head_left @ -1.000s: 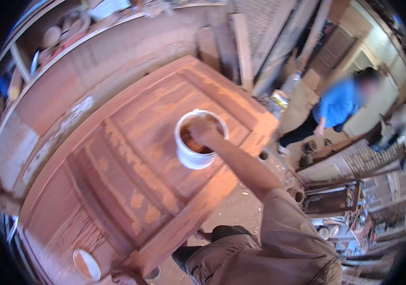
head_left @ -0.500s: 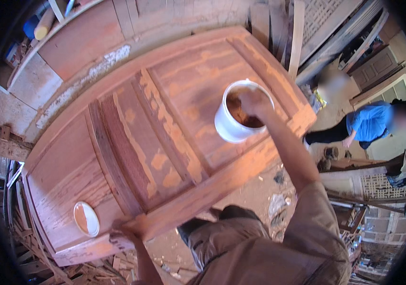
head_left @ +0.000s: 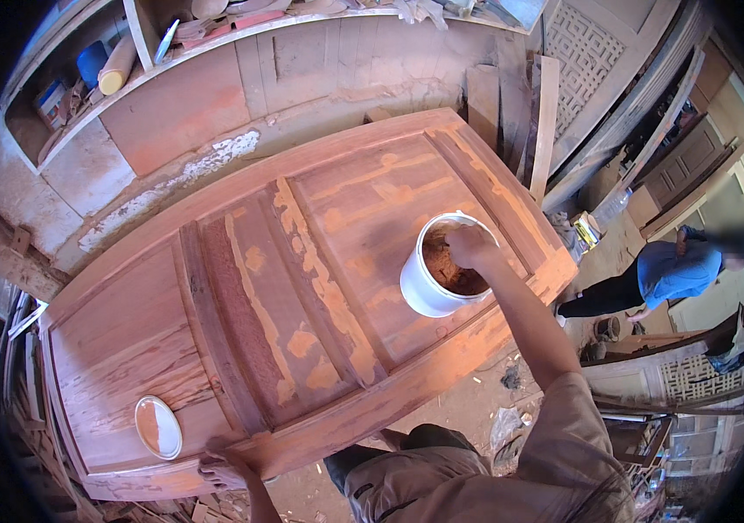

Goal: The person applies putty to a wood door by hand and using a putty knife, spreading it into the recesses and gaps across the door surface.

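A wooden panelled door (head_left: 132, 322) lies flat before me, with orange filler patches along its rails and panels. On its right half stands a white bucket (head_left: 425, 293) holding reddish-brown paste (head_left: 456, 273). My right hand (head_left: 474, 247) reaches into the bucket's mouth, its fingers curled closed at the paste; whatever they grip is hidden. At the door's near edge my left hand (head_left: 223, 466) rests with fingers spread over the wood, holding nothing. A white lid (head_left: 158, 427) smeared with orange filler lies on the door just beyond the left hand.
A shelf (head_left: 215, 39) with clutter runs along the far wall. Planks (head_left: 544, 131) lean beyond the door's far right corner. A person in a blue top (head_left: 679, 268) stands at the right. Wood scraps (head_left: 63, 449) pile at the left, and a plastic bag (head_left: 504, 424) lies on the floor.
My view has tilted up, so the door and bucket sit lower in the picture. My right hand stays inside the bucket and its fingers show more sharply. My left hand remains at the door's edge.
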The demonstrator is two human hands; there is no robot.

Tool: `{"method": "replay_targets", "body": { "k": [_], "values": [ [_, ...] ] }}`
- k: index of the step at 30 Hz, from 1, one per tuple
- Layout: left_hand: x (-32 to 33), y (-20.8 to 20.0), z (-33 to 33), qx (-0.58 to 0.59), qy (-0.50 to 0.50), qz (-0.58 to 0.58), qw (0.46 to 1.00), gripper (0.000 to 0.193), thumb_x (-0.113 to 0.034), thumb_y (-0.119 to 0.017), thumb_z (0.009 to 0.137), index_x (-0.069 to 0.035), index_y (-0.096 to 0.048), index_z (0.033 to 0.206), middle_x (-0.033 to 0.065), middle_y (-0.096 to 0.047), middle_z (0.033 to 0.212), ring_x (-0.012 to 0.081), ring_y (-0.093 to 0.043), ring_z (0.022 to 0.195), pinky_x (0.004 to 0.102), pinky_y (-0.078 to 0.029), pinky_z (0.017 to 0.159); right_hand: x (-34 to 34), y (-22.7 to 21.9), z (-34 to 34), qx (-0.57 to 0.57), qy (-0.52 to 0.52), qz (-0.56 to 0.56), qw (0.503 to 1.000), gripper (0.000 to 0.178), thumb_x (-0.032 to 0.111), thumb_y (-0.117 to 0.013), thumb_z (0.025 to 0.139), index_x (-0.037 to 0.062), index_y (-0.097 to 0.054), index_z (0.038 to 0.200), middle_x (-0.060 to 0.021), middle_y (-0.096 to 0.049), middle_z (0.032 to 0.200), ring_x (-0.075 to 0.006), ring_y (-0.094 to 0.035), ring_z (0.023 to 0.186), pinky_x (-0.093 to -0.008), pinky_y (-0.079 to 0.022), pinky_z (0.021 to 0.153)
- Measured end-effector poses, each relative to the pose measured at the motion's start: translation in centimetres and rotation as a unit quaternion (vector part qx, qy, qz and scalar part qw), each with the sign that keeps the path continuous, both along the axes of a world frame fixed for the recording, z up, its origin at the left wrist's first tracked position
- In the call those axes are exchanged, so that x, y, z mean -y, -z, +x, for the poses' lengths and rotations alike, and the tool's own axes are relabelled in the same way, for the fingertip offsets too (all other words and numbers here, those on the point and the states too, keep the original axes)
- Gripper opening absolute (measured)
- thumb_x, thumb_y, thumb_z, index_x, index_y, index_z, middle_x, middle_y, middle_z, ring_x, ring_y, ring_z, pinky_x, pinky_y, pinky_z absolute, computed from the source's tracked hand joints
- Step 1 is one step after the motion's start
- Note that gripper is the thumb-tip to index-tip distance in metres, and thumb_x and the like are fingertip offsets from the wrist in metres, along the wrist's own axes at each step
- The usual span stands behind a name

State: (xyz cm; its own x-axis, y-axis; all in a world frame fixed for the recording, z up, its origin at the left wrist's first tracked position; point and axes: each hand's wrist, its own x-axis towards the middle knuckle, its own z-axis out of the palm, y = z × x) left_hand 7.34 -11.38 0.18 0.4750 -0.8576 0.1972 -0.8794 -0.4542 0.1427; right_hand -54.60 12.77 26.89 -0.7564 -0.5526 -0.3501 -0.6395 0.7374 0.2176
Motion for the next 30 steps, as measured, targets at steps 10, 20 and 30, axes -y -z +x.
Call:
{"method": "replay_targets", "body": {
  "k": [10,20,30],
  "values": [
    [0.6,-0.2,1.8,0.018,0.005,-0.005,1.000,0.064,-0.063,-0.035,0.101,-0.008,-0.047,0.131,0.0137,-0.050,0.128,0.0339,-0.053,0.115,0.0533,-0.040,0.092,1.4,-2.6,1.1,0.060,-0.030,0.056,0.996,0.026,0.015,-0.060,0.087,0.0062,-0.075,0.107,-0.0175,-0.072,0.114,-0.0311,-0.071,0.106,-0.0452,-0.057,0.089],
    [0.7,0.2,1.1,0.015,0.015,-0.005,1.000,0.065,-0.063,-0.034,0.101,-0.007,-0.047,0.131,0.0142,-0.049,0.129,0.0345,-0.052,0.115,0.0538,-0.041,0.092,2.0,1.8,-0.2,-0.004,-0.015,0.000,1.000,0.024,0.015,-0.059,0.088,0.0063,-0.075,0.104,-0.0162,-0.073,0.114,-0.0294,-0.070,0.108,-0.0461,-0.055,0.092],
    [0.8,0.4,1.1,0.009,0.037,-0.012,0.999,0.065,-0.063,-0.034,0.101,-0.007,-0.046,0.132,0.0148,-0.049,0.130,0.0350,-0.052,0.116,0.0542,-0.041,0.092,3.0,-1.0,1.2,0.020,0.025,0.010,0.999,0.026,0.014,-0.061,0.086,0.0051,-0.075,0.106,-0.0174,-0.071,0.116,-0.0294,-0.069,0.109,-0.0449,-0.055,0.092]
  ]
}}
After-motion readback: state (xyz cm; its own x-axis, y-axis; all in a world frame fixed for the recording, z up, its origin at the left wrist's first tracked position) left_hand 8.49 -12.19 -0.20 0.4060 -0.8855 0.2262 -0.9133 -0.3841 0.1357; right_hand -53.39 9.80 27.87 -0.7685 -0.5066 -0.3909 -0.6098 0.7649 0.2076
